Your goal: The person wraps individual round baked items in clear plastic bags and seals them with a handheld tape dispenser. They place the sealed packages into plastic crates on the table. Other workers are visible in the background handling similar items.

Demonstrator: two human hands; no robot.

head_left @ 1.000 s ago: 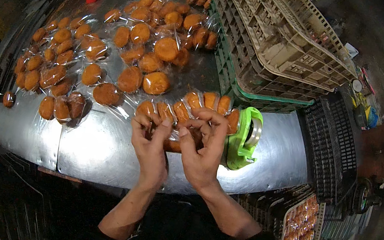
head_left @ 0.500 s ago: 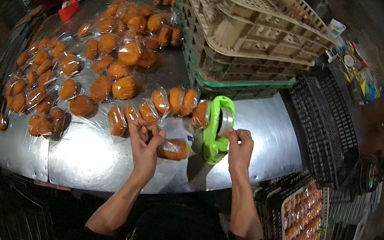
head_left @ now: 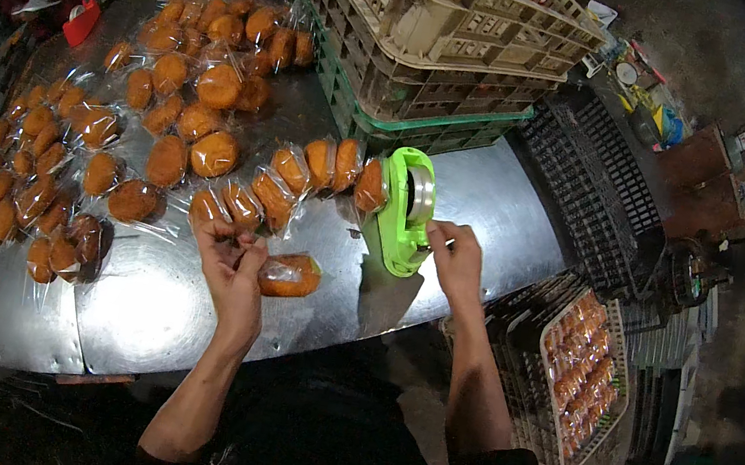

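Left hand [head_left: 233,260] pinches bagged bun [head_left: 289,275] on table [head_left: 171,317]. Right hand [head_left: 455,256] grips tape at green dispenser [head_left: 406,211]. Stacked crates [head_left: 427,25] behind. Tray [head_left: 577,377] holds packed buns.

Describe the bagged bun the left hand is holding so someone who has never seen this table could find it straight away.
Start at the shiny metal table and find the bright green tape dispenser near its right end. Just left of it and nearer the person, the left hand pinches the end of a bagged bun. It lies alone on its side on bare metal, apart from the rows of bagged buns farther back.
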